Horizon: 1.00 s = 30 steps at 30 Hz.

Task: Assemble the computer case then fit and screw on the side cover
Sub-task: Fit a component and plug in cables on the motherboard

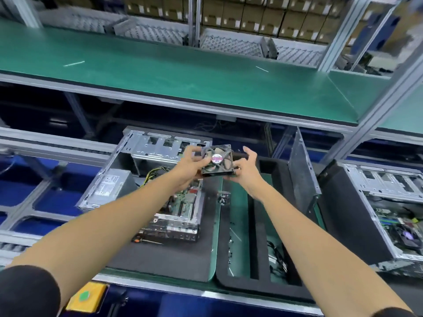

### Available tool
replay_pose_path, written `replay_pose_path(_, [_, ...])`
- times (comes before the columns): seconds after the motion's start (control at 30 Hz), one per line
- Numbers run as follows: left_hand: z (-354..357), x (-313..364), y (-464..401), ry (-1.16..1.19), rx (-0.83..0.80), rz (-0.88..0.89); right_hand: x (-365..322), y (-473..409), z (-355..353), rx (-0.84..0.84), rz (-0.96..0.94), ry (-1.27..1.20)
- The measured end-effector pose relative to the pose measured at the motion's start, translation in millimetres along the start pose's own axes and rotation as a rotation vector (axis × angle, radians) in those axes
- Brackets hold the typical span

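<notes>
Both hands hold a small black fan (217, 162) up in the air. The left hand (190, 167) and right hand (246, 170) grip its sides, above the open computer case (146, 177).

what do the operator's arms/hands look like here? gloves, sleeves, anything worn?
Both hands, left and right, are bare: no gloves. Forearms are bare too, and no watch or strap shows on either wrist. Black sleeves, left and right, show only at the bottom corners of the frame, ending around the elbows. No cables or markings on either arm.
</notes>
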<state>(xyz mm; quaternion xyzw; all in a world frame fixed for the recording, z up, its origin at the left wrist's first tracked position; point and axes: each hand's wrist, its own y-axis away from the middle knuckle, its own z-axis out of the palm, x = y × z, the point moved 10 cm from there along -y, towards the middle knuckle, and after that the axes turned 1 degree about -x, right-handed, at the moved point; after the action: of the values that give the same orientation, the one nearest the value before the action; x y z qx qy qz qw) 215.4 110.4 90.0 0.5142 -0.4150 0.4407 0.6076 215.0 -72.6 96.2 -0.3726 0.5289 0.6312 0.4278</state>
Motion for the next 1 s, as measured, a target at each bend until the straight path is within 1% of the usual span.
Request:
replay_pose_path(0.07, [-37,14,8,-0.094,0.008,0.062,16,-5,26,0.007,0.106,-0.060])
replay_pose_path(0.1, [-54,21,13,-0.153,0.002,0.089,24,-7,40,0.005,0.147,-0.046])
replay_pose_path(0.17, [-80,31,23,-0.269,-0.051,0.133,34,-13,65,0.014,0.161,0.027])
replay_pose_path(0.27, [-116,39,37,-0.419,-0.137,0.180,45,-17,101,0.042,0.122,0.108])
replay_pose_path(0.33, [-139,38,45,-0.469,-0.148,0.180,51,-21,119,0.051,0.057,0.215])
replay_pose_path(0.43, [-164,28,50,-0.607,-0.197,0.164,62,-24,148,0.001,-0.072,0.437])
replay_pose_path(0.5, [-175,16,51,-0.696,-0.260,0.128,75,-25,164,-0.036,-0.092,0.540])
replay_pose_path(0.6, [-183,1,51,-0.789,-0.357,0.120,100,-26,175,-0.053,-0.063,0.611])
replay_pose_path(0.7, [-174,-14,52,-0.907,-0.481,0.110,116,-25,174,-0.048,-0.048,0.658])
replay_pose_path(0.8, [-161,-27,51,-0.955,-0.589,0.090,129,-25,169,-0.055,-0.010,0.741])
replay_pose_path(0.93, [-146,-44,44,-1.067,-0.720,0.079,151,-29,174,-0.197,0.074,0.892])
replay_pose_path(1.0, [-141,-53,42,-1.096,-0.779,0.044,155,-32,179,-0.247,0.107,0.957])
